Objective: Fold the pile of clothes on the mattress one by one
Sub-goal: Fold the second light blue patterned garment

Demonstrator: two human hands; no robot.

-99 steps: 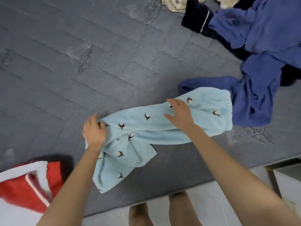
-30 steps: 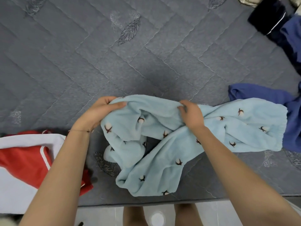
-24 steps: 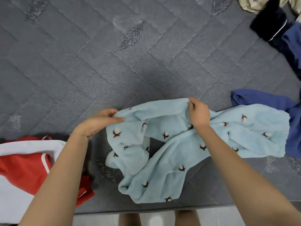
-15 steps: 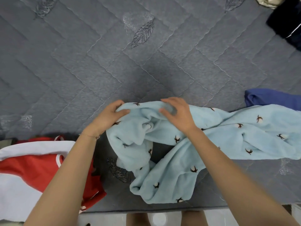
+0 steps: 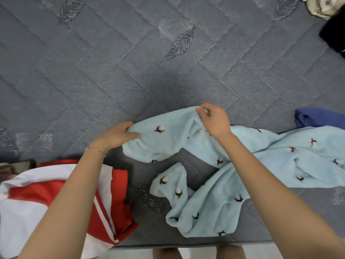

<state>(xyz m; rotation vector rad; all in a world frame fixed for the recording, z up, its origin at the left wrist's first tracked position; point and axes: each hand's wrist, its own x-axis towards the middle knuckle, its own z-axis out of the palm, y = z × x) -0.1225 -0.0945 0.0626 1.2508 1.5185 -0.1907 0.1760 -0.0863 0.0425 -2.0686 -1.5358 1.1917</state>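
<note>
1. Grey quilted mattress (image 5: 130,71), stitched in diamond panels with embroidered leaf motifs. It fills most of the view, and its near edge runs along the bottom.
2. Light-blue fleece garment printed with small brown-and-white cotton bolls (image 5: 220,193). It lies crumpled on the near part of the mattress and stretches away to the right edge of the view. One loose end curls back towards the near edge, with a patch of bare mattress showing between the folds.
3. Left hand (image 5: 115,136). It pinches the left end of the fleece garment, with the thumb laid on top of the cloth and the fingers curled behind the fold. A thin bracelet (image 5: 95,150) sits on the wrist.
4. Right hand (image 5: 214,120). Its fingers are curled down over the far edge of the same garment and grip it in a raised peak just off the mattress.
5. Red-and-white garment (image 5: 28,202). It lies at the near left corner, beneath the left forearm and apart from the fleece.
6. Blue cloth (image 5: 317,118). It lies at the right edge, just beyond the fleece.
7. Dark navy cloth (image 5: 334,34) and cream patterned cloth (image 5: 321,6). Both sit at the far right corner, partly cut off by the view.
8. Bare legs (image 5: 168,253) of the person, standing against the near edge of the mattress.
</note>
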